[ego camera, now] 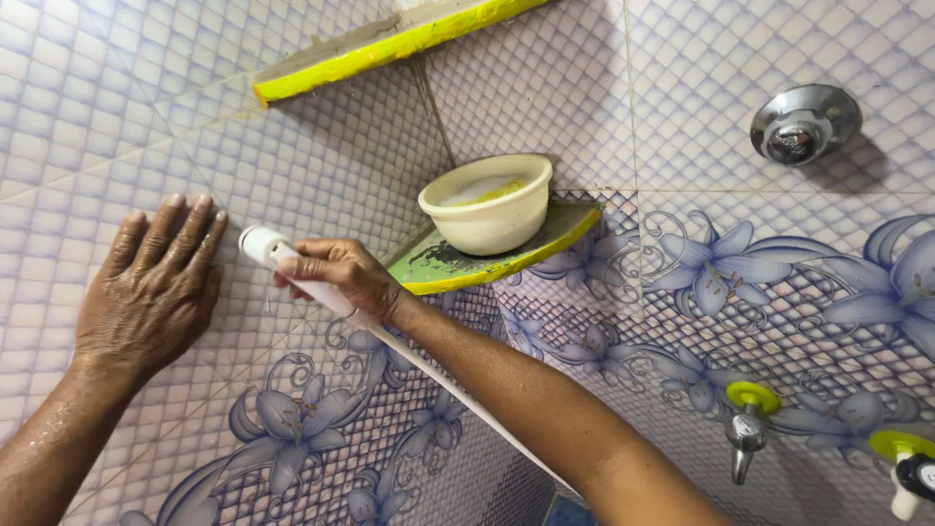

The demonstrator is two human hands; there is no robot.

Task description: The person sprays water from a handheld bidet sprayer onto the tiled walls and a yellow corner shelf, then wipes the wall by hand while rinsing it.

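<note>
My right hand [336,278] is closed around a white hand sprayer [265,244] whose nozzle points left at the tiled wall [107,117]. A white hose [438,382] runs from the sprayer down along my forearm. My left hand [151,287] lies flat and wet on the wall tiles, fingers spread upward, just left of the nozzle. It holds nothing.
A cream bowl [490,203] with suds sits on a green, yellow-edged corner shelf [506,258]. A second yellow-edged shelf [390,44] is above. A chrome wall fitting [804,123] is at upper right. Taps with green caps [748,414] [901,453] stick out at lower right.
</note>
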